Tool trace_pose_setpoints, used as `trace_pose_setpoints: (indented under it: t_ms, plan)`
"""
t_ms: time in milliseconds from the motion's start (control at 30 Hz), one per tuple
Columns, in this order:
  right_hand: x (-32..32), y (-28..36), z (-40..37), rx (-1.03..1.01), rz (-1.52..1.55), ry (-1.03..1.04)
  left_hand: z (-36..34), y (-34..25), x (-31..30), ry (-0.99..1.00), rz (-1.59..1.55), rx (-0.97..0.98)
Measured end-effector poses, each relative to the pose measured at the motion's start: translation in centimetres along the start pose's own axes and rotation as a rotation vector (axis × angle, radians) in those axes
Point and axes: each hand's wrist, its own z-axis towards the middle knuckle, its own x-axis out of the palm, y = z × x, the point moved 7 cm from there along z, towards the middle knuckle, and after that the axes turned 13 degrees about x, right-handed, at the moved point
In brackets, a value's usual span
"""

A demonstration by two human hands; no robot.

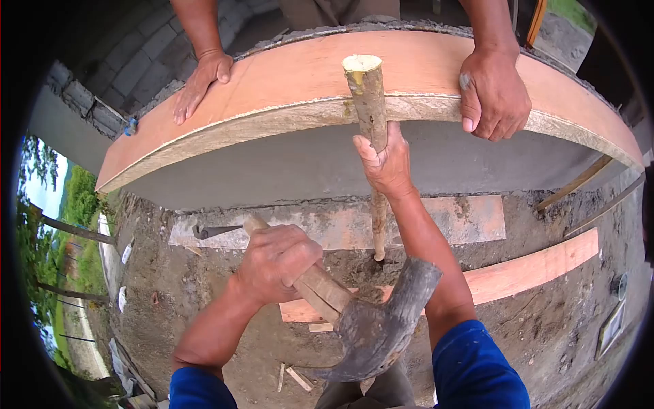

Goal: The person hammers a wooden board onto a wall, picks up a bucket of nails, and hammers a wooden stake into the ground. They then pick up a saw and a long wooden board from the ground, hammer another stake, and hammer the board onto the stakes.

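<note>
My left hand (279, 262) is closed round the wooden handle of a hammer (385, 320), whose dark, worn head hangs low in front of me. My right hand (390, 163) grips a round wooden post (370, 102) just under the plywood board. The post stands upright against the board's near edge, its pale cut top above the board and its lower end at the ground. The long plywood board (293, 65) lies along the top of a grey wall (272, 163). Across the wall, a co-worker's two hands (201, 85) rest on the board, one at each side of the post.
A stained plank (443, 218) lies at the wall's foot, with a metal bar (221, 232) near its left end. Nearer is another plywood strip (531, 269) on the dirt. Slanted poles (575, 183) lean at the right. Small wood scraps (300, 378) lie near my feet.
</note>
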Motion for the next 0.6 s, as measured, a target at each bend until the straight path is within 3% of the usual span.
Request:
trace_pose_setpoints:
  t_ms: [33, 67, 167, 200, 300, 400, 433, 500, 600]
  plan:
    - [0.1, -0.1, -0.2, -0.012, -0.011, -0.004, 0.0, 0.5, -0.1, -0.035, -0.021, 0.097]
    - [0.3, -0.5, -0.3, -0.004, -0.031, -0.001, -0.8, 4.7, 1.3, 0.22, 0.108, -0.337]
    - [0.0, -0.2, 0.3, 0.009, -0.067, -0.006, 0.0, 4.2, 0.2, 0.14, 0.178, -0.349]
    - [0.0, -0.2, -0.1, 0.028, -0.062, 0.012, -0.3, 2.7, 0.0, 0.13, 0.091, -0.309]
    - [0.0, -0.1, -0.2, -0.01, -0.068, -0.011, -0.1, -0.5, -1.4, 0.055, -0.07, 0.166]
    - [0.3, -0.1, -0.7, 0.003, -0.074, -0.003, 0.6, 7.6, 1.5, 0.216, 0.113, -0.355]
    - [0.3, -0.4, -0.6, 0.016, -0.096, 0.006, 0.9, 6.7, 1.1, 0.144, 0.063, -0.349]
    - [0.0, -0.5, -0.1, 0.021, -0.101, -0.004, 1.2, 4.3, -0.2, 0.023, -0.026, -0.312]
    - [0.0, 0.3, -0.4, -0.011, -0.058, -0.013, 0.0, 1.8, -0.4, -0.022, -0.108, 0.126]
